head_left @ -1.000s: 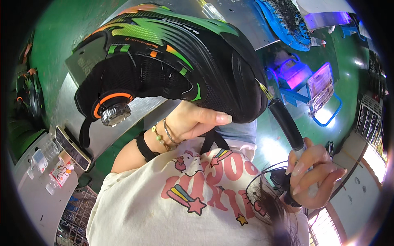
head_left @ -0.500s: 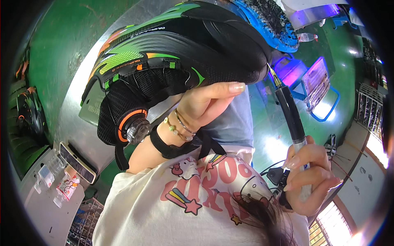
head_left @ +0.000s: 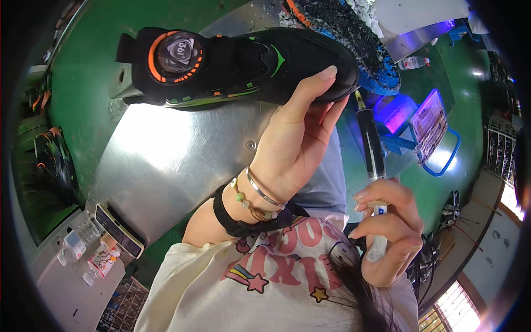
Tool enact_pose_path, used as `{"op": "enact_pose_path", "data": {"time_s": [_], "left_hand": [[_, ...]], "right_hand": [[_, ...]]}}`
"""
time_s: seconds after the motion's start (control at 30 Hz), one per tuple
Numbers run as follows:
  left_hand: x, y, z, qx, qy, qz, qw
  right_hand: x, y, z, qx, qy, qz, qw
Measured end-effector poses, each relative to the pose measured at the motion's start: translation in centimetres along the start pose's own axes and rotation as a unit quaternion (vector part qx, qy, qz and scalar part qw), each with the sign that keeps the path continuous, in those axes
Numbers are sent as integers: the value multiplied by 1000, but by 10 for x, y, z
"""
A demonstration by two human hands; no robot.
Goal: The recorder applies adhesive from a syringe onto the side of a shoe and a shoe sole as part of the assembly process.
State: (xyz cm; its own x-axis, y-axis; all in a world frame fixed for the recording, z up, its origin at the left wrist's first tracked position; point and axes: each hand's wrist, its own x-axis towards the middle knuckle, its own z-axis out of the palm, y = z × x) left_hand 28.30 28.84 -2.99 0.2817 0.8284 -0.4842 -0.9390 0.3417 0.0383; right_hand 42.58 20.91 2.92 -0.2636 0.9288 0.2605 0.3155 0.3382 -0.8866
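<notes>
the black shoe [head_left: 232,63], with its orange-ringed dial closure [head_left: 176,52] and green accents, is held up over the shiny metal table [head_left: 166,160], lying on its side with the toe pointing toward the right hand. the left hand [head_left: 296,144] has it by the toe end: the fingers are closed around the front of the shoe, thumb stretched up along the near side with its tip just below the sole edge, the rest hidden behind the shoe. just past those fingertips, a blue sole with black speckles [head_left: 354,39] shows beyond the toe.

the right hand [head_left: 390,232] grips a dark-filled syringe [head_left: 371,141], fingers curled tight about the lower barrel and plunger, the needle tip pointing up to a spot just beside the left fingertips, close to the toe edge; whether it touches cannot be told.

to do this well, the person would likely want the shoe held dead steady, the tip set right on the seam, and the plunger pressed slowly so the fill comes out thin and even, clear of the left thumb.

further from the hands, a phone [head_left: 119,229] and small bottles [head_left: 83,249] lie at the table's near corner.
</notes>
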Motion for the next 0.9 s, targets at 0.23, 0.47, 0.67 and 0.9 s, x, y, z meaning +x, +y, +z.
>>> {"op": "enact_pose_path", "data": {"time_s": [0.23, 0.47, 0.67, 0.9], "left_hand": [[-6, 6, -9, 29, 26, 2, 999], [-103, 29, -77, 246, 57, -22, 967], [-227, 102, -156, 328, 207, 85, 918], [-227, 171, -160, 417, 311, 335, 785]], "right_hand": [[7, 18, -22, 25, 106, 2, 994], [91, 100, -61, -141, -42, -69, 987], [116, 113, -74, -259, -215, -104, 936], [109, 110, -66, -362, -196, -106, 905]]}}
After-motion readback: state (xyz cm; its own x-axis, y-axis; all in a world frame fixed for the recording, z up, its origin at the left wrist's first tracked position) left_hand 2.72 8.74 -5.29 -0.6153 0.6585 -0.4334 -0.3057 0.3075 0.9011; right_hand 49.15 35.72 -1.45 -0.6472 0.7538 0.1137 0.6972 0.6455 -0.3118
